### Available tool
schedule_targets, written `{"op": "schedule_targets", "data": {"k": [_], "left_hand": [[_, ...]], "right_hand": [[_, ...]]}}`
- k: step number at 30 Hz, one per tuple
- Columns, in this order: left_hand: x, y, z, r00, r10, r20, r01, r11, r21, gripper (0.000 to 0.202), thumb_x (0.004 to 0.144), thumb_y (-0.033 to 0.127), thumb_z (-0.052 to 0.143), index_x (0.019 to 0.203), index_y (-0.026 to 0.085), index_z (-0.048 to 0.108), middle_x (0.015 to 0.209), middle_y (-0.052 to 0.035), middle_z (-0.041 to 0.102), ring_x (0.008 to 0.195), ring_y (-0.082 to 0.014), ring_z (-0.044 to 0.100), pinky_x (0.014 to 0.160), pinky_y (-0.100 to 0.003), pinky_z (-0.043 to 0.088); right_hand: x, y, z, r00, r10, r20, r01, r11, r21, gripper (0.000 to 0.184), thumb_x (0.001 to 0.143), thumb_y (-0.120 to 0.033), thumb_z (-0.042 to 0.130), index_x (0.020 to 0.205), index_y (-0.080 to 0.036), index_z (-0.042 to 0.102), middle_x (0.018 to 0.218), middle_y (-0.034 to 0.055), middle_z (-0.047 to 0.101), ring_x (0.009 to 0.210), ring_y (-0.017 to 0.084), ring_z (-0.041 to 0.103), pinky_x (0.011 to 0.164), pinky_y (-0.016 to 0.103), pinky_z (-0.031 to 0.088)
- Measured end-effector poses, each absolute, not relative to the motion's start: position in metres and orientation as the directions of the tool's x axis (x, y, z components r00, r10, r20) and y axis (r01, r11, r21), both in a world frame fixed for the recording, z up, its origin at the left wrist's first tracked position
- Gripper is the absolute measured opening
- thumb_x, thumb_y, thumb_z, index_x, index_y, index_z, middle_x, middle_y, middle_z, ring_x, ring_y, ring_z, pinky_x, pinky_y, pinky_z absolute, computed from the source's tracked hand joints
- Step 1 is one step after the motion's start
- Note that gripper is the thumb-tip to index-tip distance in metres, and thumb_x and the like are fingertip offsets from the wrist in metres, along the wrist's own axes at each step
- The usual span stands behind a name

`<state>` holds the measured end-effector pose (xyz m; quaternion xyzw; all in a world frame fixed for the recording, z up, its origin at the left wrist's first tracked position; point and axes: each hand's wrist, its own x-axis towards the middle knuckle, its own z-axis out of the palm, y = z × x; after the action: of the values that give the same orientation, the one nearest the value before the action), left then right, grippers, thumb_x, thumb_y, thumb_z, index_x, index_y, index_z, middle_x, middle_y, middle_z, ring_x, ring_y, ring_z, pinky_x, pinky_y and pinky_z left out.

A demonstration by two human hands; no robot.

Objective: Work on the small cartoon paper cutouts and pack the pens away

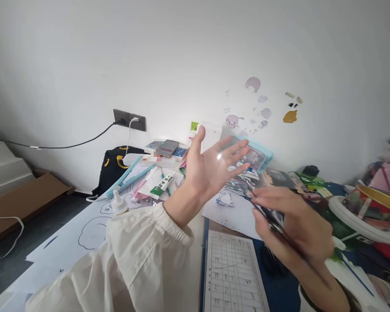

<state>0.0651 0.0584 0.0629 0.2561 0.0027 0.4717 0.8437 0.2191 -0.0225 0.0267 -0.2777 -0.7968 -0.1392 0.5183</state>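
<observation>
My left hand (pixel 211 169) is raised palm toward me, fingers spread. Across its palm lies a clear plastic sheet (pixel 219 156) that catches a bright glint; its upper part shows beside the thumb. To the lower right, my right hand (pixel 295 229) is closed around slim dark tweezers (pixel 272 223), their tips pointing up and left toward the left palm. Motion blurs this hand a little. Below the hands, a small cut-out drawing (pixel 225 199) lies on white paper (pixel 230 219). Nearer me is a handwritten grid sheet (pixel 230 277).
A white-capped glue bottle (pixel 118 201) stands on drawn paper at left. Behind it are a plastic packet (pixel 157 184) and a phone (pixel 169 148). A teal-edged pouch (pixel 262 158) leans near the wall stickers (pixel 290 116). A green-and-white tub (pixel 347 221) crowds the right side.
</observation>
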Motion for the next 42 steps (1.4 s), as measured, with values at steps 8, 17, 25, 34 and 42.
{"op": "schedule_targets", "data": {"k": [8,17,25,34,42], "left_hand": [[0.072,0.063,0.057,0.542,0.791,0.283,-0.746,0.299,0.595,0.077,0.083,0.061,0.043,0.14,0.01,0.035,0.129,-0.0205,0.055,0.123,-0.036,0.047,0.097,-0.051,0.039],[0.086,0.051,0.052,0.504,0.813,0.293,-0.687,0.171,0.707,0.077,0.082,0.063,0.042,0.14,0.013,0.036,0.131,-0.0181,0.055,0.126,-0.0349,0.045,0.097,-0.049,0.038],[0.094,0.045,0.046,0.395,0.873,0.286,-0.704,0.087,0.705,0.073,0.083,0.064,0.042,0.138,0.017,0.037,0.132,-0.0147,0.055,0.127,-0.0336,0.045,0.099,-0.047,0.038],[0.095,0.047,0.046,0.421,0.875,0.238,-0.693,0.141,0.707,0.078,0.084,0.064,0.04,0.143,0.014,0.029,0.132,-0.018,0.055,0.126,-0.0346,0.045,0.095,-0.047,0.041],[0.095,0.045,0.045,0.568,0.796,0.21,-0.639,0.266,0.721,0.08,0.083,0.067,0.037,0.14,0.01,0.035,0.123,-0.0222,0.06,0.12,-0.0362,0.051,0.093,-0.047,0.04]], "right_hand": [[0.226,-0.039,-0.056,-0.745,0.5,0.443,0.667,0.546,0.506,0.021,0.081,0.003,0.047,0.079,-0.013,0.062,0.069,0.0058,0.063,0.063,0.018,0.059,0.059,0.032,0.047],[0.189,-0.056,0.008,-0.127,0.604,0.787,0.827,0.503,-0.252,0.017,0.087,-0.014,0.052,0.1,-0.019,0.062,0.093,0.0065,0.067,0.086,0.018,0.062,0.073,0.031,0.052],[0.161,-0.028,0.01,-0.005,0.383,0.924,0.864,0.467,-0.188,0.016,0.083,-0.012,0.054,0.092,-0.017,0.067,0.093,0.0089,0.07,0.087,0.021,0.064,0.078,0.036,0.053],[0.163,-0.023,0.011,0.066,0.416,0.907,0.813,0.505,-0.291,0.014,0.079,-0.009,0.053,0.076,-0.019,0.062,0.081,0.0054,0.069,0.077,0.018,0.065,0.072,0.032,0.053],[0.178,-0.014,0.009,0.137,0.458,0.878,0.801,0.47,-0.37,0.013,0.082,-0.01,0.051,0.078,-0.02,0.06,0.083,0.0048,0.066,0.079,0.017,0.061,0.072,0.032,0.05]]}}
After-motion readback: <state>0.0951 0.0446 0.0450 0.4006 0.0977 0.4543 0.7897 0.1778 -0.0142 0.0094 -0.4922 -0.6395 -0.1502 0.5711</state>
